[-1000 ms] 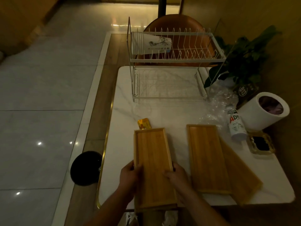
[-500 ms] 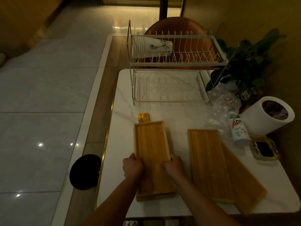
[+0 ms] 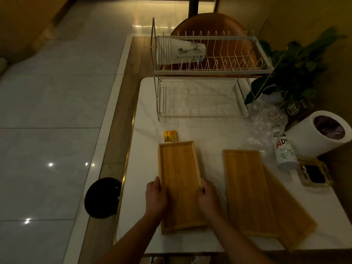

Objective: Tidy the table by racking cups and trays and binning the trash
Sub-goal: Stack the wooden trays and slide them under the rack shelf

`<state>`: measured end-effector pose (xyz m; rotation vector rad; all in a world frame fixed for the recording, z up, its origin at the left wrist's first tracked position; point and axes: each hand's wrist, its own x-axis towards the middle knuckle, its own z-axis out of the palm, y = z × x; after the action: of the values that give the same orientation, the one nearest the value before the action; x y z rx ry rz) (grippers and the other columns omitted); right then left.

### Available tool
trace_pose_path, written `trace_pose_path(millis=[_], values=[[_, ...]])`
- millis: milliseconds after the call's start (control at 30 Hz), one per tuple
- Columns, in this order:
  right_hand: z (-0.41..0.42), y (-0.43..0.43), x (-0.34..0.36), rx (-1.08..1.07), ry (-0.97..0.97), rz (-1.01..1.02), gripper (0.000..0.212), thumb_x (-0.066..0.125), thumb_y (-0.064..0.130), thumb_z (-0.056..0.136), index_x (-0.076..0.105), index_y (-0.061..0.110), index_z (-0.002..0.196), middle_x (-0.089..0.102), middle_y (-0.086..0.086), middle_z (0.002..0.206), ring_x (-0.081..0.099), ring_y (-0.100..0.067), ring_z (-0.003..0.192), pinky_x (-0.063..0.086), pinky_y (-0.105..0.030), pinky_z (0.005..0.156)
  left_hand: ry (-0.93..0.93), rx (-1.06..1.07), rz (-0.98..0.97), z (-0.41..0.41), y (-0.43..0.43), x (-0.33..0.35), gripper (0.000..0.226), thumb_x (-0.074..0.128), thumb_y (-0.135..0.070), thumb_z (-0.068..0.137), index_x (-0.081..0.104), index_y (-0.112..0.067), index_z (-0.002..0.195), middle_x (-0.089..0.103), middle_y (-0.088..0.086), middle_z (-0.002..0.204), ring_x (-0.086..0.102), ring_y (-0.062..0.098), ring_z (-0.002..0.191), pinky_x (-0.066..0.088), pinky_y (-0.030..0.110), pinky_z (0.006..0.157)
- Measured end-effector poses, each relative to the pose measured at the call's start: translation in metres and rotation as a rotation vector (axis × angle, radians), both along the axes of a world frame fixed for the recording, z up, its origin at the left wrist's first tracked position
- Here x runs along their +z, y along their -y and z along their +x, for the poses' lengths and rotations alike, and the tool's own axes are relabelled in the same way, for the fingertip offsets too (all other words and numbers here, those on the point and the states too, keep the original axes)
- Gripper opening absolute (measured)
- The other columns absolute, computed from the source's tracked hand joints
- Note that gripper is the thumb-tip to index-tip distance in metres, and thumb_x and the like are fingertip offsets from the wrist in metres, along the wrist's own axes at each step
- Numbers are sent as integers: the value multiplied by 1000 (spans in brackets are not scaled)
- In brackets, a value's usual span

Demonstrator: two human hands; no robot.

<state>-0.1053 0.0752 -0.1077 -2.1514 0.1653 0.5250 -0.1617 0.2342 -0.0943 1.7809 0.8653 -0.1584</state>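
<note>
- Tray [image 3: 180, 185] — long, narrow bamboo with a raised rim and grain running lengthwise. It lies flat on the white marble counter [image 3: 144, 115], left of centre, its far end at a small gold card [image 3: 170, 136].
- Left hand [image 3: 155, 199] grips the tray's left long rim and right hand [image 3: 208, 197] the right rim, both twd the near half.
- Vs 1 s ago: tray overhung the counter's near edge — now fully on it, shifted twd the dish rack [image 3: 209, 71]. Hands went with it.
- Two other trays [image 3: 247, 189] overlap at right, unmoved.
</note>
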Motion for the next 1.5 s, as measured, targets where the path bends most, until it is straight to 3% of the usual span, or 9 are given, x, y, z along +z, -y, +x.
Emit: trace_pose_path(millis=[333, 567, 667, 800, 900, 1000, 1100, 1300, 1500], values=[[-8, 0, -2, -73, 107, 115, 40, 52, 2, 97, 54, 8, 137, 57, -7, 128, 55, -17, 113, 44, -27, 90, -6, 70, -41, -6, 2, -1, 49, 47, -31, 103, 39, -20, 150, 47, 9, 134, 48, 29, 124, 42, 56, 109], [-7, -6, -1, -11, 105, 1, 42, 48, 1, 96, 51, 6, 138, 50, -11, 137, 52, -25, 121, 40, -25, 94, -1, 74, -26, -7, 2, -5, 47, 46, -30, 103, 41, -21, 149, 47, 8, 134, 48, 28, 125, 43, 55, 108], [-6, -6, 1, 2, 76, -19, 43, 47, 4, 97, 49, 8, 140, 47, -11, 139, 51, -27, 124, 43, -32, 102, -1, 63, -40, -8, 1, -2, 49, 47, -30, 102, 39, -23, 150, 47, 9, 136, 48, 28, 126, 42, 56, 108], [-7, 1, 3, -27, -32, 22, 49, 52, 20, 99, 42, 13, 146, 47, -8, 144, 49, -26, 129, 43, -35, 104, 5, 34, -62, -14, 1, -2, 54, 49, -32, 101, 36, -21, 152, 47, 9, 141, 48, 30, 129, 44, 58, 107], [-12, 8, 2, -26, -96, 33, 51, 48, 29, 101, 37, 15, 149, 45, -7, 149, 46, -25, 134, 42, -37, 107, 48, 29, -59, -24, 4, -1, 41, 49, -34, 100, 45, -29, 140, 50, 2, 135, 50, 25, 124, 46, 56, 104], [-21, 9, 3, -14, -100, 59, 47, 45, 27, 102, 40, 16, 147, 48, -9, 144, 51, -26, 127, 43, -34, 100, 68, 37, -58, -26, 10, 1, 37, 50, -34, 97, 44, -36, 134, 47, -2, 132, 49, 23, 122, 47, 55, 103], [-27, 5, 4, -12, -59, 30, 43, 44, 22, 102, 43, 14, 145, 50, -11, 137, 53, -26, 119, 47, -38, 98, 48, 47, -63, -25, 13, 0, 50, 50, -28, 97, 38, -27, 146, 43, 3, 141, 47, 28, 127, 45, 58, 105], [-32, 6, 6, 31, -45, -1, 43, 42, 17, 101, 42, 15, 144, 47, -11, 139, 51, -27, 120, 46, -41, 101, 29, 74, -87, -27, 12, 0, 51, 47, -23, 101, 35, -27, 150, 42, 5, 146, 45, 30, 131, 43, 59, 108], [-34, 10, 10, 15, -81, 35, 43, 39, 12, 101, 45, 18, 143, 54, -9, 137, 55, -26, 117, 50, -45, 99, 69, 88, -121, -34, 15, 0, 50, 42, -16, 102, 36, -31, 150, 47, -7, 137, 45, 16, 120, 44, 48, 101]])
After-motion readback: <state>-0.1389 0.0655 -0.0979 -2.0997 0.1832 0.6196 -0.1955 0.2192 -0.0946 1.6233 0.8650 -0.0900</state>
